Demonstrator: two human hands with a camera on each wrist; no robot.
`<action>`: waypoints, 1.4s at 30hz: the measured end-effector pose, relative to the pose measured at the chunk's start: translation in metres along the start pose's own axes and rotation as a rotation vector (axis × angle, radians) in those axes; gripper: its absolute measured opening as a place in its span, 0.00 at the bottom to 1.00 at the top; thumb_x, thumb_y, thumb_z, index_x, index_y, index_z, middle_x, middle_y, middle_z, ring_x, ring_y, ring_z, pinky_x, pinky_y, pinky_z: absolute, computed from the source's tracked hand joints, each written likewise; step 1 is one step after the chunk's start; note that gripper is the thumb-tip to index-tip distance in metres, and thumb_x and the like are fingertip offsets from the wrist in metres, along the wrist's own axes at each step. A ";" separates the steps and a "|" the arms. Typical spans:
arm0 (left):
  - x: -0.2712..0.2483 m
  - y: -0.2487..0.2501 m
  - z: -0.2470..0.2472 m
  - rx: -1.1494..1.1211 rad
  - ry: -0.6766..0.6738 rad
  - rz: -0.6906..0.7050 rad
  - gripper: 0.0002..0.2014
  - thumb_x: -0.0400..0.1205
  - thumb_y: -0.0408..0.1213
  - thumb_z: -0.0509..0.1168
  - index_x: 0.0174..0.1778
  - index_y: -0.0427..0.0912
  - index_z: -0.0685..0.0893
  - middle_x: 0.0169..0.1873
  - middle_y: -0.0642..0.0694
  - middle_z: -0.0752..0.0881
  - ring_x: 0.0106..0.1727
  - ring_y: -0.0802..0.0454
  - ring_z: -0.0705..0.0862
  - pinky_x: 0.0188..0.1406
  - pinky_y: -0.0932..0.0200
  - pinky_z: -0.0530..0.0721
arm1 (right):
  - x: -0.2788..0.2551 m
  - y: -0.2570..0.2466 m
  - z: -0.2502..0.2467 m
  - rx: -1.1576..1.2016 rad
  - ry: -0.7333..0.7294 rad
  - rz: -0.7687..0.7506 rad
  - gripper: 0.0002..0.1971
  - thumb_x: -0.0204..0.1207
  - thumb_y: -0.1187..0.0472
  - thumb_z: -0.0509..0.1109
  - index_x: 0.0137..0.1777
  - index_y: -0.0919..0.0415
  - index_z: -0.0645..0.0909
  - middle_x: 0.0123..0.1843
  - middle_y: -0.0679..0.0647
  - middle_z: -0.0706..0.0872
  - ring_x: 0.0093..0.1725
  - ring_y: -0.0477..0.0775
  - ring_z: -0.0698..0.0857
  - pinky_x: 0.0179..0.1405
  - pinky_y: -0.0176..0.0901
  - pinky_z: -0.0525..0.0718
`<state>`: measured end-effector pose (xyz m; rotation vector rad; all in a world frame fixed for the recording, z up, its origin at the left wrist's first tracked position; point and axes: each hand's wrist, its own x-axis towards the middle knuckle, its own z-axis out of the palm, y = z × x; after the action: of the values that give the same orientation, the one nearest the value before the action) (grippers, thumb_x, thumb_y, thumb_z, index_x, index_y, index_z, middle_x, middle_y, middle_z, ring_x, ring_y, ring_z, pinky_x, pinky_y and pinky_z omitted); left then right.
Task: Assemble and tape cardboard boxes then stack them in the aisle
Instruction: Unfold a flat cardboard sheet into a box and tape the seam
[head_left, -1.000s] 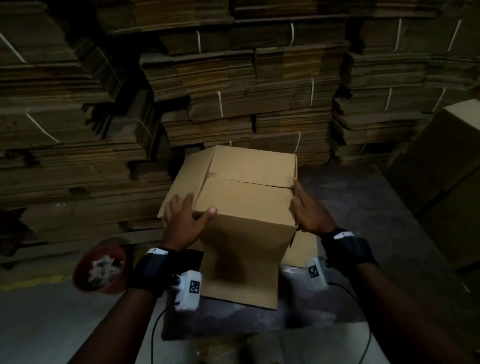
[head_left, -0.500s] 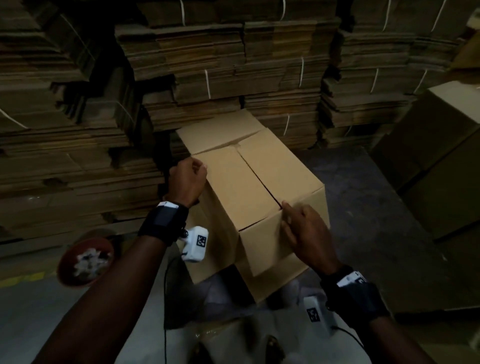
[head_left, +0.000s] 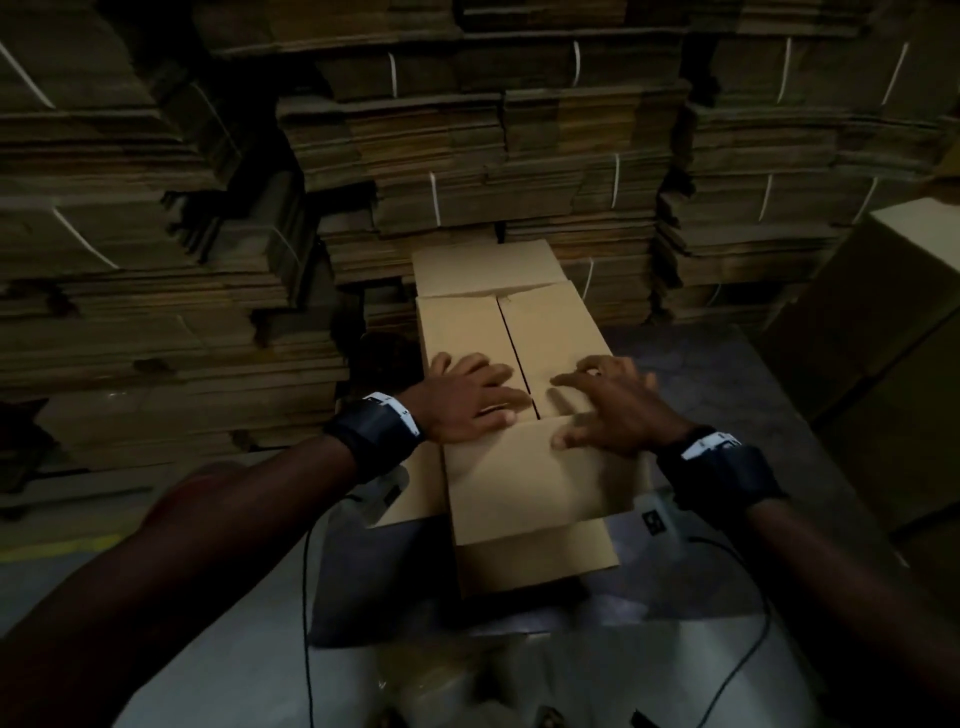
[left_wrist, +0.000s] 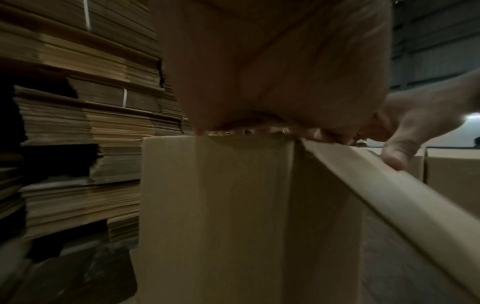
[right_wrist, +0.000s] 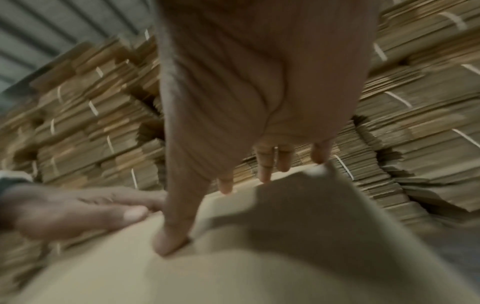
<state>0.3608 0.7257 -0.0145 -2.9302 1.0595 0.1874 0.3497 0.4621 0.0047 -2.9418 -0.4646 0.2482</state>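
Observation:
A plain brown cardboard box (head_left: 519, 332) stands on the floor in front of me, its two top flaps folded in with a dark seam between them. A far flap (head_left: 488, 267) and a near flap (head_left: 524, 499) stick out flat. My left hand (head_left: 467, 395) lies flat on the left top flap, fingers straight. My right hand (head_left: 602, 400) presses the right top flap with spread fingers, its thumb on the near flap. In the left wrist view the box wall (left_wrist: 215, 216) fills the middle. The right wrist view shows the right hand's fingers (right_wrist: 265, 170) on the cardboard.
Tall strapped bundles of flat cardboard (head_left: 467, 156) wall off the far side and the left. Assembled boxes (head_left: 893, 338) stand stacked at the right. A grey sheet (head_left: 701, 587) lies under the box on the floor.
The box has been turned so its seam runs away from me. Both hands have moved from its corners onto the top flaps and now press them flat.

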 end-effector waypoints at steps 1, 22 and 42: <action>0.003 0.001 -0.001 0.016 -0.007 -0.014 0.30 0.82 0.68 0.35 0.82 0.74 0.61 0.83 0.53 0.62 0.80 0.45 0.59 0.71 0.34 0.61 | 0.003 0.004 0.000 0.001 -0.007 -0.016 0.48 0.61 0.26 0.79 0.82 0.33 0.67 0.84 0.51 0.63 0.81 0.59 0.58 0.74 0.61 0.61; -0.011 -0.002 -0.038 -0.172 0.121 -0.058 0.29 0.83 0.55 0.44 0.75 0.54 0.77 0.81 0.43 0.68 0.79 0.37 0.63 0.73 0.38 0.73 | 0.038 -0.025 -0.005 -0.195 -0.144 -0.303 0.24 0.86 0.30 0.47 0.77 0.29 0.73 0.78 0.49 0.64 0.71 0.55 0.61 0.63 0.56 0.60; -0.084 -0.042 -0.025 -0.298 -0.154 -0.875 0.64 0.54 0.93 0.39 0.72 0.47 0.76 0.79 0.26 0.68 0.84 0.28 0.58 0.78 0.24 0.61 | 0.016 0.085 -0.082 -0.134 0.087 0.182 0.29 0.70 0.28 0.63 0.59 0.47 0.85 0.59 0.58 0.88 0.72 0.66 0.77 0.70 0.67 0.76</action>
<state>0.3265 0.8098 0.0195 -3.2280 -0.3374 0.5540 0.4046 0.3765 0.0675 -3.1134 -0.2093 0.1124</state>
